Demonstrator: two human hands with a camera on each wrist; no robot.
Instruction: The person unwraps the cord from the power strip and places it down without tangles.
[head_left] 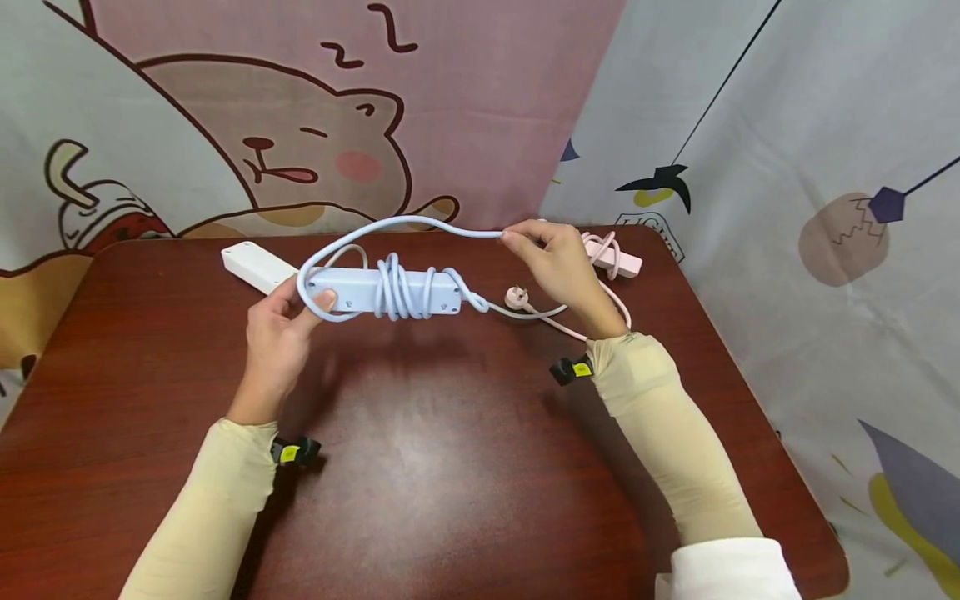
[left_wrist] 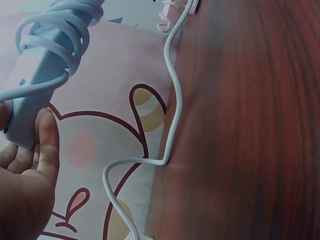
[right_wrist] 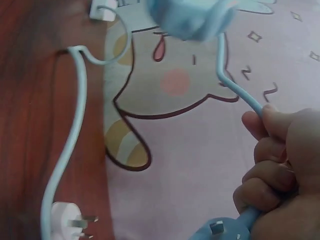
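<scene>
My left hand (head_left: 276, 346) grips the left end of a light-blue power strip (head_left: 352, 283), its thumb on the near face, above the table. Several turns of the strip's blue cord (head_left: 405, 221) wrap its middle and right part. From the left end the cord loops up and over to my right hand (head_left: 557, 262), which pinches it with thumb and fingers. In the right wrist view a blue plug (right_wrist: 223, 229) hangs just below that hand; the head view hides it. The left wrist view shows my fingers around the strip's end (left_wrist: 26, 112).
A white power strip (head_left: 255, 262) lies at the back left of the brown table (head_left: 420, 467), its white cord (left_wrist: 173, 100) running right. At the back right are a pink power strip (head_left: 628, 265) with wound cord and a pink plug (head_left: 516, 297). A printed cloth hangs behind.
</scene>
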